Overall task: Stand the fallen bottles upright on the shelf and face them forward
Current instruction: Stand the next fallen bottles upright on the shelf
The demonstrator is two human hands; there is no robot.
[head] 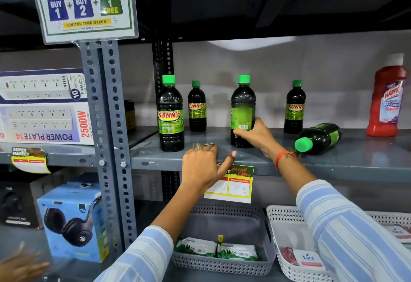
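Shelf [355, 146]: grey metal; it carried five dark bottles with green caps.
Upright bottles: three stood label-forward, at front left [170, 114], behind it [197, 108] and towards the right [295, 109].
Fallen bottle [318, 138]: lay on its side at the right, cap towards the shelf edge, well apart from either hand.
Held bottle [242, 110]: stood upright mid-shelf, barcode side showing, so it probably needed turning.
Handling: full, stiff plastic, likely weighty and smooth; the label band looked the surest hold.
Right hand [255, 135]: fingers clamped round the held bottle's lower body.
Left hand [203, 168]: fingers together, resting on the shelf edge, holding nothing.
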